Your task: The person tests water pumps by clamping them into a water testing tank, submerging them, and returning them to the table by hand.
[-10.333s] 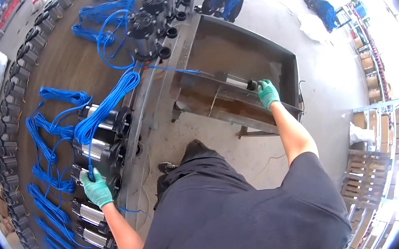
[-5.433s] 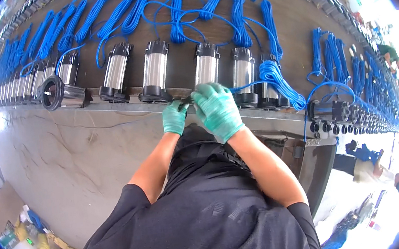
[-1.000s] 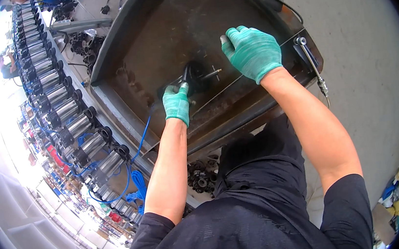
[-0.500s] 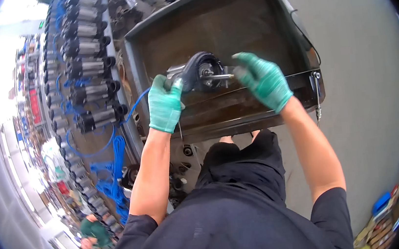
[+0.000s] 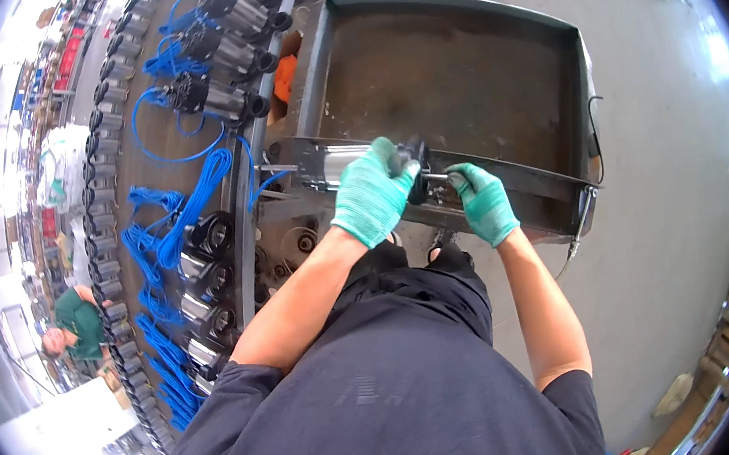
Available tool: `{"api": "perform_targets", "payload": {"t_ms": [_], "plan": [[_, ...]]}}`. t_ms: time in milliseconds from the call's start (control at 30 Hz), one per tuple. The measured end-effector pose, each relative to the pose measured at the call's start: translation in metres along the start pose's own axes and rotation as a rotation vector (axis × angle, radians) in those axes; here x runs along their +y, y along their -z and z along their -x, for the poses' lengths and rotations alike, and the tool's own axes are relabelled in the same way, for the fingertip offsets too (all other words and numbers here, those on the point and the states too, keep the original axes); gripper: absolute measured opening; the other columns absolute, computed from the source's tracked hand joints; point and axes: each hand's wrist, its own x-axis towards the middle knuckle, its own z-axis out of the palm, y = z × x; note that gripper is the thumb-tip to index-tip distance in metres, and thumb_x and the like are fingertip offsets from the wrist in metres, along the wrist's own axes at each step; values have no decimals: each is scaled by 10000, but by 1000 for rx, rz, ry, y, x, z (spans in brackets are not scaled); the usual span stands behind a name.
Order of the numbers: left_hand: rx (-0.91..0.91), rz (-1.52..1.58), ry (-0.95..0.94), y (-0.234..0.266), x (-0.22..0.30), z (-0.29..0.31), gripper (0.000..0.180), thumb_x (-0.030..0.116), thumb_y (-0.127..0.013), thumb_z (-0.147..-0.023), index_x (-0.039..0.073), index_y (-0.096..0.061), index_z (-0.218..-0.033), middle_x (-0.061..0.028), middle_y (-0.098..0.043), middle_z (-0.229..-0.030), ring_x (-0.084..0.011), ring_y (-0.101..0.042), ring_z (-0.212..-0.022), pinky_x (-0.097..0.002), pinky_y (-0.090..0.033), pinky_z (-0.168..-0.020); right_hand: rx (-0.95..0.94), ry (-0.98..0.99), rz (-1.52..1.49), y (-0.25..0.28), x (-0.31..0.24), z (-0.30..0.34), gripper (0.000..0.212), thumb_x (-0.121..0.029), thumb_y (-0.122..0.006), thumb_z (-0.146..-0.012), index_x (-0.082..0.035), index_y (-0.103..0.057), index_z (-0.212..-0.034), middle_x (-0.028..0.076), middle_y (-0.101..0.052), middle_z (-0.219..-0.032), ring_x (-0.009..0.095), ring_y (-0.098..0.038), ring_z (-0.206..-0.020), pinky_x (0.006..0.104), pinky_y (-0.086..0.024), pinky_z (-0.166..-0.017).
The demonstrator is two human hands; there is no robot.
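Note:
A pump (image 5: pixel 342 163) with a silver cylindrical body and black ends lies sideways over the near edge of a metal tank (image 5: pixel 444 57). My left hand (image 5: pixel 376 195), in a green glove, wraps round the body close to its black right end. A thin metal shaft (image 5: pixel 438 176) sticks out of that end. My gloved right hand (image 5: pixel 483 203) pinches the shaft's outer tip between thumb and fingers; any small part under the fingertips is hidden. Blue cable (image 5: pixel 274 180) shows beside the pump's left end.
Along the left, a bench carries several similar pumps (image 5: pixel 219 98) and coils of blue cable (image 5: pixel 200 201). A metal rod linkage (image 5: pixel 581 219) hangs at the tank's right corner. One person (image 5: pixel 79 323) in green is at the far left. Pallets (image 5: pixel 721 358) stand lower right.
The pump has turned from showing its round open end to lying sideways. My left hand has shifted right along it. My right hand, apart from the shaft before, now grips its tip. The view has shifted.

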Motion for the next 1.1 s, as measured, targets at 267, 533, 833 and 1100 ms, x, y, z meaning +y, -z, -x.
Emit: {"api": "perform_targets", "payload": {"t_ms": [267, 533, 833, 1100], "plan": [[-154, -55, 18, -29, -25, 25, 203, 210, -720, -866, 66, -583, -907, -150, -650, -781, -371, -652, -742, -456, -516, -680, -79, -235, -64, -11, 46, 37, 211, -232, -613, -1026, -54, -692, -1106, 13, -573, -733, 88, -494, -673, 285, -452, -607], [-370, 171, -94, -2, -55, 15, 307, 276, -699, -888, 10, -612, -1012, -219, -675, -890, -402, -669, -856, -458, -528, -788, 7, -448, -326, -6, 45, 45, 256, -214, -592, -1033, -95, -624, -1258, -46, -530, -690, 47, -458, -542, 226, -385, -473], [-46, 3, 421, 111, -278, -14, 566, 497, -580, -983, 10, -574, -1271, -286, -674, -1144, -433, -656, -1070, -470, -508, -910, -84, -809, -276, 10, 16, 30, 255, -346, -617, -1012, -107, -629, -924, -39, -488, -570, 86, -387, -414, 268, -290, -388], [-218, 410, 380, 121, -262, -23, 529, 495, -543, -1019, 29, -610, -1262, -152, -694, -960, -225, -648, -811, -375, -518, -766, 0, -902, -414, 9, 9, 31, 217, -329, -636, -1002, -126, -651, -927, -59, -512, -604, 71, -432, -453, 246, -314, -417]]}}
